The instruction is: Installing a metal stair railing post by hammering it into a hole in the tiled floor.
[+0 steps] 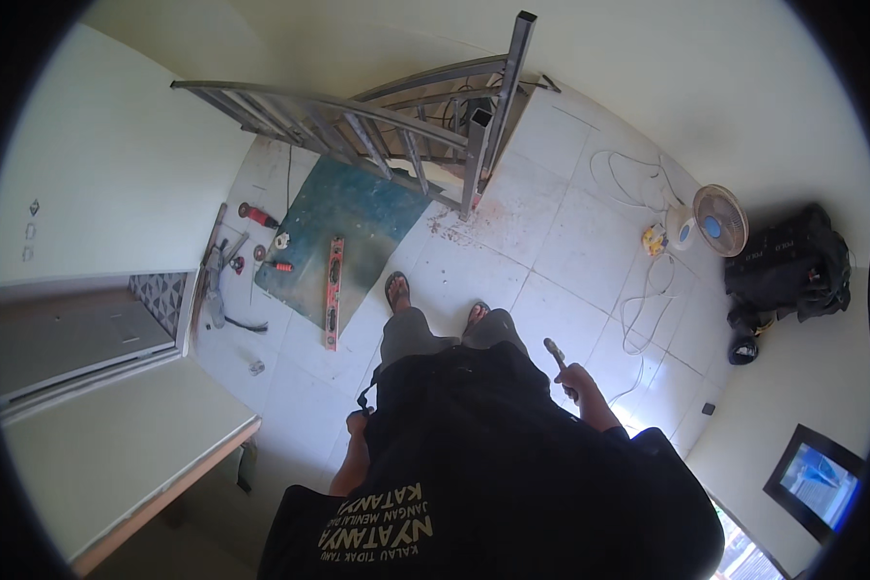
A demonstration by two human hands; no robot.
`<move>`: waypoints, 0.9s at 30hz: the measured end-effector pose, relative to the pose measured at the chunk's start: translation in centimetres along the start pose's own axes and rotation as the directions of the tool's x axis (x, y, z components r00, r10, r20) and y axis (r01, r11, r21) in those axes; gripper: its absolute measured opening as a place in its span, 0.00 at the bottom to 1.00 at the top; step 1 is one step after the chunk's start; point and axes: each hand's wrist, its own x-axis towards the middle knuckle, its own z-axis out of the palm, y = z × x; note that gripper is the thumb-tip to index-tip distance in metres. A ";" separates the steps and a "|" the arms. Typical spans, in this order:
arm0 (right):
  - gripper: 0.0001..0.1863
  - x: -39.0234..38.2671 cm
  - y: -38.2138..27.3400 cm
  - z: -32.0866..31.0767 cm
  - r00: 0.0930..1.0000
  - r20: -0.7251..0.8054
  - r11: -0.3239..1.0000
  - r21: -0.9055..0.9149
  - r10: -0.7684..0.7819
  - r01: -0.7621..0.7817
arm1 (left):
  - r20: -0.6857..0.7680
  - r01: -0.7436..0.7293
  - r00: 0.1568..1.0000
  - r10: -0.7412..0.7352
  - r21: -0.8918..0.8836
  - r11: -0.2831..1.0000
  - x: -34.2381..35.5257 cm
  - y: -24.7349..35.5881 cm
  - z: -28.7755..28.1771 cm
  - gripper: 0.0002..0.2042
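My right hand [574, 383], out to the right of my legs, is closed around a short metal hand tool [554, 352]. The tool's grey end points up and away from me; its exact kind is too small to tell. At my left hip, my left hand [359, 422] has curled fingers beside a black strap [365, 397]. What it grips, if anything, is hidden. Ahead of my feet a grey metal frame of bars [416, 135] stands on the floor. A red spirit level [333, 295] lies on a dark green sheet [367, 208] to the left.
A red power tool [257, 215] and a red-handled tool [277, 267] lie by the left wall. On the right are a fan [720, 220], a loose white cable [638, 324] and a black bag [793, 261]. A counter [135, 454] borders the left side.
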 end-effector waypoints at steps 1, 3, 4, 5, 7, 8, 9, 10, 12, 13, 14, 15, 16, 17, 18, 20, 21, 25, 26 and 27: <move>0.17 -0.2 -0.6 0.3 1.000 -0.013 0.999 -0.039 0.028 -0.028 | -0.015 0.055 0.998 -0.059 -0.175 0.983 -0.1 -0.1 0.0 0.21; 0.18 -0.4 -2.3 0.5 1.000 -0.026 0.999 -0.054 -0.002 0.000 | 0.004 -0.048 0.999 0.048 -0.042 0.998 0.7 0.5 -1.4 0.17; 0.16 -0.5 -3.2 0.7 0.999 -0.015 0.999 -0.039 -0.033 0.033 | -0.019 -0.264 0.955 0.296 0.401 0.877 1.8 1.2 -2.9 0.14; 0.14 -0.6 -4.3 0.8 0.999 -0.039 0.998 -0.055 0.009 -0.011 | 0.063 0.215 0.976 -0.207 -0.395 0.893 2.7 2.2 -4.5 0.09; 0.14 -0.9 -6.3 1.3 0.997 -0.061 0.992 -0.119 -0.038 0.030 | -0.075 0.155 0.936 -0.343 -0.789 0.595 3.5 4.4 -7.9 0.14; 0.14 -1.1 -7.3 1.7 0.996 -0.072 0.987 -0.150 -0.062 0.050 | -0.128 0.074 0.946 -0.298 -0.811 0.581 4.1 5.2 -10.3 0.15; 0.14 -1.3 -8.2 2.1 0.994 -0.078 0.980 -0.187 -0.078 0.062 | -0.134 0.031 0.960 -0.245 -0.820 0.572 4.6 5.8 -12.4 0.17; 0.14 -1.6 -9.1 2.6 0.990 -0.071 0.974 -0.201 -0.123 0.106 | -0.145 0.026 0.955 -0.257 -0.827 0.562 4.8 6.2 -14.1 0.17; 0.15 -2.2 -10.7 4.1 0.987 -0.104 0.963 -0.252 -0.126 0.097 | -0.284 -0.200 0.955 -0.090 -0.835 0.512 5.0 6.0 -16.1 0.17; 0.15 -2.7 -11.4 5.0 0.982 -0.085 0.961 -0.237 -0.167 0.143 | -0.290 -0.197 0.951 -0.105 -0.833 0.517 4.8 5.1 -16.3 0.17; 0.15 -3.1 -12.1 6.0 0.982 -0.099 0.959 -0.249 -0.163 0.134 | -0.295 -0.221 0.953 -0.073 -0.837 0.500 4.7 3.7 -16.1 0.17; 0.15 -3.6 -12.7 7.1 0.981 -0.114 0.957 -0.260 -0.160 0.126 | -0.288 -0.239 0.957 -0.032 -0.847 0.475 4.7 1.9 -15.4 0.16; 0.15 -4.3 -12.9 8.4 0.980 -0.151 0.955 -0.285 -0.126 0.078 | -0.299 -0.239 0.953 -0.045 -0.836 0.493 4.3 -0.2 -14.1 0.15; 0.15 -5.1 -12.9 9.8 0.979 -0.140 0.958 -0.265 -0.151 0.110 | -0.263 -0.187 0.961 -0.082 -0.842 0.505 3.7 -2.7 -12.4 0.15; 0.15 -5.9 -13.1 11.2 0.974 -0.143 0.955 -0.264 -0.175 0.133 | -0.193 -0.110 0.974 -0.119 -0.861 0.496 3.0 -5.5 -10.7 0.15; 0.16 -7.1 -13.3 14.0 0.969 -0.187 0.948 -0.301 -0.163 0.102 | 0.039 0.132 0.972 -0.233 -0.907 0.401 0.9 -11.4 -6.7 0.14; 0.16 -7.6 -13.2 15.4 0.965 -0.173 0.948 -0.284 -0.198 0.144 | 0.178 0.271 0.944 -0.276 -0.898 0.346 -0.5 -14.6 -4.9 0.13; 0.15 -8.9 -11.9 19.7 0.972 -0.160 0.960 -0.249 -0.174 0.130 | 0.546 0.609 0.683 -0.485 -0.793 -0.034 -6.0 -24.3 -0.6 0.09; 0.15 -8.9 -11.7 20.9 0.973 -0.179 0.952 -0.295 -0.143 0.086 | 0.523 0.567 0.688 -0.503 -0.820 -0.078 -6.2 -25.8 -0.5 0.08; 0.14 -9.0 -11.3 22.0 0.966 -0.216 0.978 -0.184 -0.140 0.101 | 0.567 0.597 0.627 -0.535 -0.790 -0.139 -7.3 -27.4 -0.6 0.08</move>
